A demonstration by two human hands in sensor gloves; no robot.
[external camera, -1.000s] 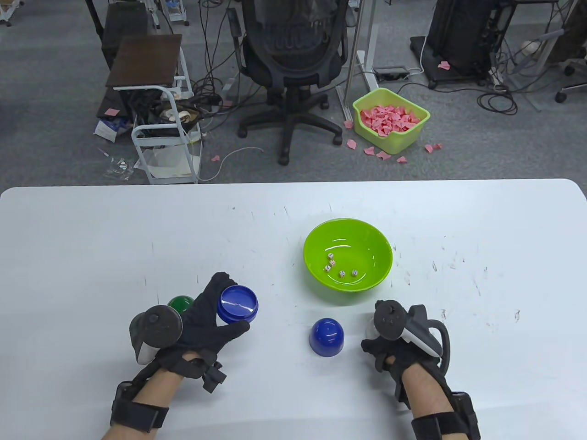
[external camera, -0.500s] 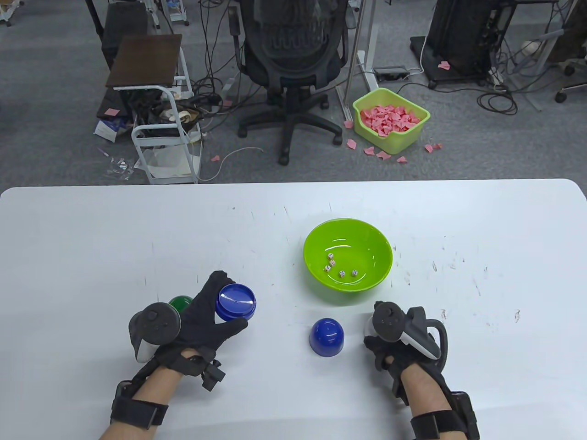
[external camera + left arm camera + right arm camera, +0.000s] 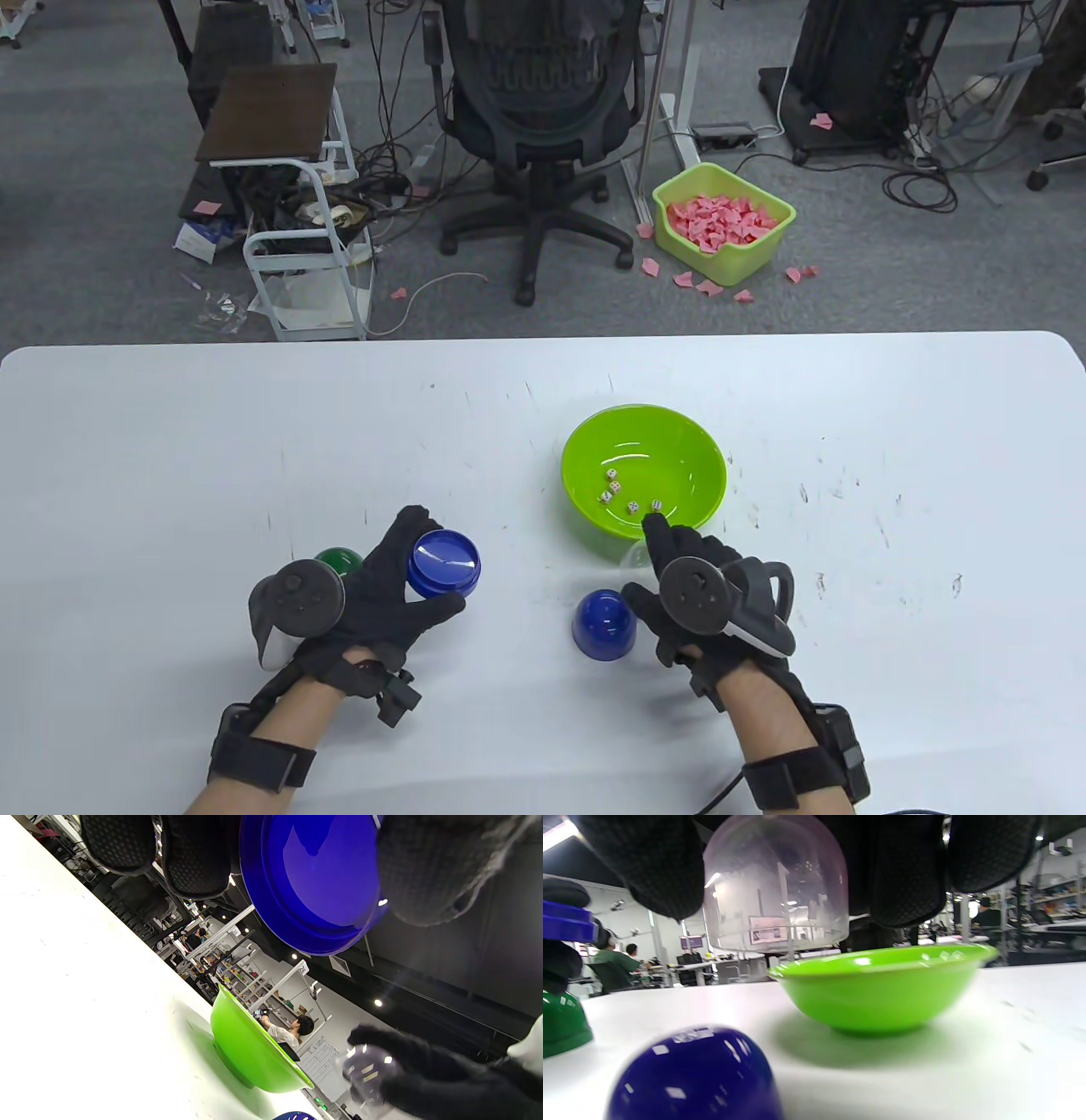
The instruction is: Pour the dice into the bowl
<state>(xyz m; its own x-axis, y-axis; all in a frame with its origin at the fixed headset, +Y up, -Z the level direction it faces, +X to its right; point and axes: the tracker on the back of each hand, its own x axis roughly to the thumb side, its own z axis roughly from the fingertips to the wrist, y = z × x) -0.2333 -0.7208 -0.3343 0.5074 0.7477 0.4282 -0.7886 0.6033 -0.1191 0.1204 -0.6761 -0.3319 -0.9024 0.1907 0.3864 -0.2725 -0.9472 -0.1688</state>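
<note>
Currently 5 dice (image 3: 629,497) lie inside the green bowl (image 3: 704,475), clustered toward its near wall at about 6 o'clock of the basin. The bowl sits on the white counter (image 3: 170,441) right of centre.

Right hand (image 3: 679,594): fingers curled round a clear domed cup (image 3: 776,887), held mouth-down above the counter, just short of the bowl's near rim. The right wrist view shows the dome off the surface, its open edge near rim height. I see no dice inside it, though reflections blur the interior, so contents are uncertain.

Left hand (image 3: 382,586): thumb and fingers grip a blue lid (image 3: 443,562) by its edge, lifted clear of the counter at about 9 o'clock from the bowl. A green cup (image 3: 338,560) sits dome-up just behind that hand. A blue cup (image 3: 604,624) sits dome-up at 7 o'clock from the bowl, between the 2 hands and touching neither.

Judgement: one pour looks done, since dice are already in the bowl. The step in hand appears to concern the clear cup, either delivering it to the bowl or handling it emptied; I cannot tell which. If anything remains in it, the next move calls for carrying its mouth past the rim toward 12 o'clock and tipping over the basin. Otherwise the clear cup needs setting down clear of the blue cup and bowl, and the lid parked, before any further cup is taken.
</note>
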